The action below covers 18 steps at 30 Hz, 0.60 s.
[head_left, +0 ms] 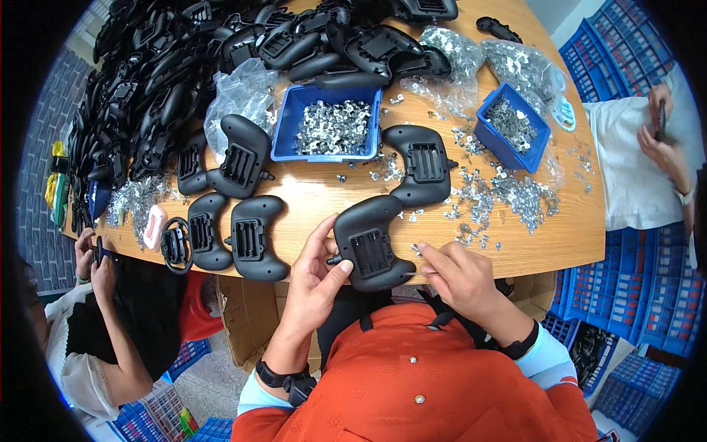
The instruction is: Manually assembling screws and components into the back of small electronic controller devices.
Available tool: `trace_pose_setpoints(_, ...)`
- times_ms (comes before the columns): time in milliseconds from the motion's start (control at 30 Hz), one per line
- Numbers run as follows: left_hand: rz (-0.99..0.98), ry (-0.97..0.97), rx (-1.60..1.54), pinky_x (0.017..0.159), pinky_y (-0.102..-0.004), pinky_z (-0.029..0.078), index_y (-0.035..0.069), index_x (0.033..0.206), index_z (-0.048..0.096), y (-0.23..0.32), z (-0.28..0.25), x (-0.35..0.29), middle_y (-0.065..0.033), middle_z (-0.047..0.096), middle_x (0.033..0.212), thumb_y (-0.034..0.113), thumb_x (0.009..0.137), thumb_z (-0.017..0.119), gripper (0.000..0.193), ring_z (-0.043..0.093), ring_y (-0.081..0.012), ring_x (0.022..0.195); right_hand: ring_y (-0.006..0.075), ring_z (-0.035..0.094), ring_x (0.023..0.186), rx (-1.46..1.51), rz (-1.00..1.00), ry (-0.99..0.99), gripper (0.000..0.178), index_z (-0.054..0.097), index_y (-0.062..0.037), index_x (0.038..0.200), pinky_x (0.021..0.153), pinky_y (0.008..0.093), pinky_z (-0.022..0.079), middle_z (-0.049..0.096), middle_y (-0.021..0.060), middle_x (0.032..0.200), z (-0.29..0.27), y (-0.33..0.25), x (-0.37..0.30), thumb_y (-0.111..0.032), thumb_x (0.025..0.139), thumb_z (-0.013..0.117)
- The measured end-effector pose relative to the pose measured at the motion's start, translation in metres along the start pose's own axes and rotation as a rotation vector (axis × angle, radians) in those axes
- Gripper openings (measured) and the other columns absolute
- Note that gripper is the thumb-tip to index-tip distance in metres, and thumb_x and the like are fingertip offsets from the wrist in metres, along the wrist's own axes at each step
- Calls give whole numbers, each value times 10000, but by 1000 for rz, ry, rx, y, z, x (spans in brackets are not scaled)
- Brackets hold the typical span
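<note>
My left hand (pixel 317 283) grips a black game controller (pixel 370 254) by its left side, at the table's front edge. Its battery bay faces up, and a short stub sticks out near my thumb. My right hand (pixel 460 280) is closed beside the controller's right grip. From its fingers a thin metal tool (pixel 412 274) reaches to that grip; most of it is hidden. A small metal piece (pixel 417 250) shows at my right fingertips; whether I pinch it, I cannot tell. Just beyond, another controller (pixel 426 166) lies with its bay up, touching or nearly touching the held one.
Blue bins of small metal parts, one (pixel 276 136) ahead and one (pixel 543 151) to the right, stand among loose pieces (pixel 526 202). Several controllers (pixel 254 239) lie left, before a large black pile (pixel 162 96). Co-workers' hands show at left (pixel 99 269) and right (pixel 663 147).
</note>
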<state>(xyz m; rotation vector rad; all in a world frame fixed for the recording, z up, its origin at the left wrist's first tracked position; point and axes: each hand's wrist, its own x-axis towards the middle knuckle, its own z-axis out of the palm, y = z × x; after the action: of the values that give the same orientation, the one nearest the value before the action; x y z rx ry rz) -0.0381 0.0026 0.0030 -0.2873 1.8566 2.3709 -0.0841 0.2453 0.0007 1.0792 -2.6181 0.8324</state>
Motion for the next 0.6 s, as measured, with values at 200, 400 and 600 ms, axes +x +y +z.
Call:
trace_pose_setpoints(200, -17, -3, 18, 804, -258, 495, 29, 1462, 270, 3, -2, 1, -67, 557, 1097, -55, 893, 512, 624, 558, -118, 974, 183, 574, 577, -61, -18, -66, 305, 628, -57, 1066, 489, 318, 461, 475, 55, 757, 10, -1, 16, -84, 766, 679)
trace_pose_setpoints(400, -42, 26, -29, 737, -236, 499, 21, 1464, 259, 5, 1, 2, -65, 558, 1096, -48, 896, 506, 623, 560, -102, 930, 212, 591, 594, -60, 10, -63, 232, 624, -50, 972, 508, 335, 480, 487, 75, 772, 8, 5, 14, -49, 740, 636)
trace_pose_setpoints(600, -58, 41, -11, 711, -224, 499, 18, 1464, 261, 0, 0, 2, -63, 563, 1072, -51, 888, 511, 631, 558, -93, 886, 227, 600, 617, -74, 41, -16, 208, 618, -52, 940, 523, 343, 489, 505, 78, 795, 2, 11, 12, -23, 734, 620)
